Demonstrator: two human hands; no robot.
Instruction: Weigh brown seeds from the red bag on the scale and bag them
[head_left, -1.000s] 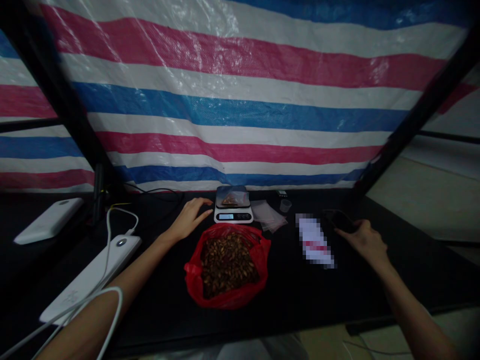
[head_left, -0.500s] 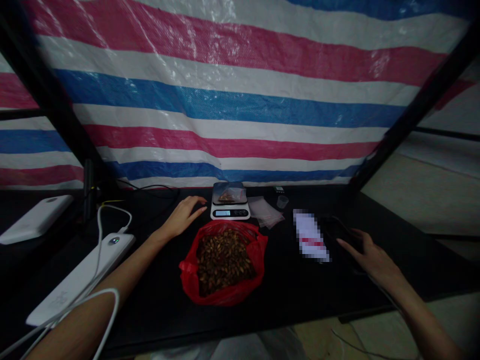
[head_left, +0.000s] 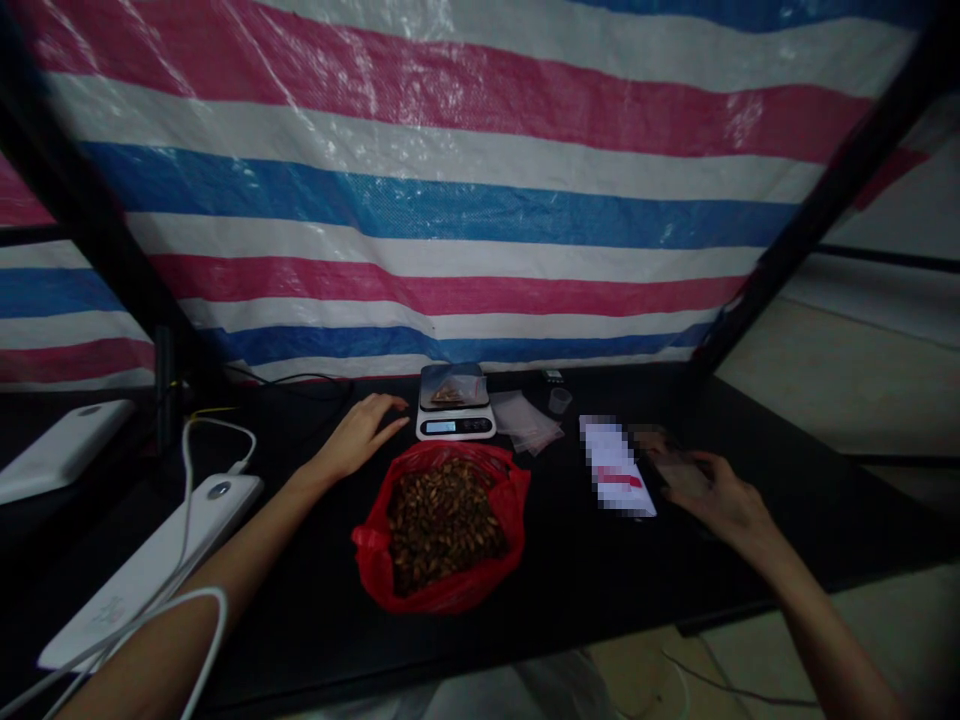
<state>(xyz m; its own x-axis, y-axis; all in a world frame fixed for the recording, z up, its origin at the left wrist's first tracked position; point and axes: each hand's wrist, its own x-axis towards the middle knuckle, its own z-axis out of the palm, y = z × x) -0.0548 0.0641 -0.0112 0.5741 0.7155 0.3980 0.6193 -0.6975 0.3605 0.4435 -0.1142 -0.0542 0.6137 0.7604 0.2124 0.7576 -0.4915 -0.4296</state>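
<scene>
My left hand (head_left: 360, 435) rests on the table just left of a white kitchen scale (head_left: 455, 426), fingers apart and nothing in them. On the scale's pan lies a small clear bag (head_left: 454, 391) with brown bits inside; its lit display is too small to read. In front of the scale stands an open red plastic bag (head_left: 367, 545) full of brown seeds or grains (head_left: 446, 520). To the right, my right hand (head_left: 724, 500) grips a dark, phone-like device (head_left: 675, 465), thumb along its near left side. A lit phone (head_left: 616, 470) with a pixelated screen lies beside it.
Flat clear bags (head_left: 525, 422) and a small clear cup (head_left: 559, 401) lie right of the scale. White power banks (head_left: 150, 575) with cables (head_left: 217, 620) are at the left. A striped plastic sheet (head_left: 450, 220) hangs behind the black table (head_left: 585, 590), between dark frame posts.
The view has shifted slightly to the right. My left hand stays beside the scale. The dark device in my right hand looks tilted, with a lighter, blurred face now showing.
</scene>
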